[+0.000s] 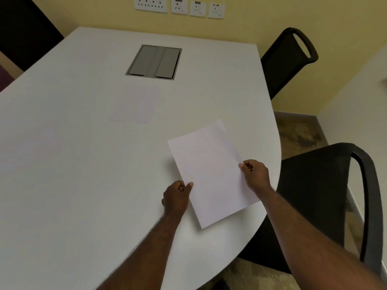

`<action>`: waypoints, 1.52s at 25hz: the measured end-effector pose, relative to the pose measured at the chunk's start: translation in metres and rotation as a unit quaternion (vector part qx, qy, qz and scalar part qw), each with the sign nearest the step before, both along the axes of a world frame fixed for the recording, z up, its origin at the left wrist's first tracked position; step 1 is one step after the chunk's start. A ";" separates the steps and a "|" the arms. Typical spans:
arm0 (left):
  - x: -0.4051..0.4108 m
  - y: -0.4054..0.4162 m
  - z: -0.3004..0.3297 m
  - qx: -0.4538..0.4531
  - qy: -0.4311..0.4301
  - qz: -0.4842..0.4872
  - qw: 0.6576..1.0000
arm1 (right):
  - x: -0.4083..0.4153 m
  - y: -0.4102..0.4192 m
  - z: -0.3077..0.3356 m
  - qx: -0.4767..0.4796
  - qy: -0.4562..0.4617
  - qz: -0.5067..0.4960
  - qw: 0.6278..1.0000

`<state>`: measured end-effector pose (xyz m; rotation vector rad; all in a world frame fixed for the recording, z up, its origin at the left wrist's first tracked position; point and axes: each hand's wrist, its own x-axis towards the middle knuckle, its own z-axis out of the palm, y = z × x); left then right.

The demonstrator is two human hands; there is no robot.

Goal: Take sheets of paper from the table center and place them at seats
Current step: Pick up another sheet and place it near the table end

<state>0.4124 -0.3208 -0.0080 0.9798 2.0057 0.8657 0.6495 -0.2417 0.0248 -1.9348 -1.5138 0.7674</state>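
A white sheet of paper (pixel 211 172) hangs slightly above the white table (pixel 73 164), tilted, near the table's right edge in front of a black chair (pixel 318 197). My left hand (pixel 177 196) pinches the sheet's left edge. My right hand (pixel 254 175) pinches its right edge. Further back, at the table's middle, lies a faint stack of white sheets (pixel 136 103), flat on the surface.
A grey cable hatch (pixel 154 62) is set into the table behind the stack. A second black chair (pixel 289 59) stands at the far right by the yellow wall. Wall sockets (pixel 179 6) line the wall. A dark chair back (pixel 23 30) shows at top left.
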 end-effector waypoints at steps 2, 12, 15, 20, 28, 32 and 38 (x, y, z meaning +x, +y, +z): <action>0.014 0.004 -0.019 -0.039 0.014 0.017 0.999 | 0.006 0.017 -0.017 -0.026 -0.027 0.028 0.999; 0.062 0.026 -0.083 -0.137 0.119 0.060 0.982 | 0.017 0.082 -0.080 -0.091 -0.141 0.115 0.979; 0.067 0.028 -0.085 -0.088 0.123 0.100 0.983 | 0.014 0.093 -0.089 -0.089 -0.164 0.127 0.974; 0.067 0.025 -0.093 -0.082 0.267 -0.040 0.959 | 0.014 0.107 -0.098 -0.096 -0.190 0.119 0.970; 0.067 0.026 -0.099 -0.081 0.265 -0.019 0.961 | 0.012 0.119 -0.111 -0.065 -0.181 0.084 0.978; 0.066 0.027 -0.100 -0.076 0.261 -0.017 0.962 | 0.007 0.108 -0.116 0.009 -0.184 0.121 0.975; 0.065 0.028 -0.101 -0.069 0.257 -0.014 0.964 | 0.001 0.085 -0.132 0.006 -0.285 0.422 0.861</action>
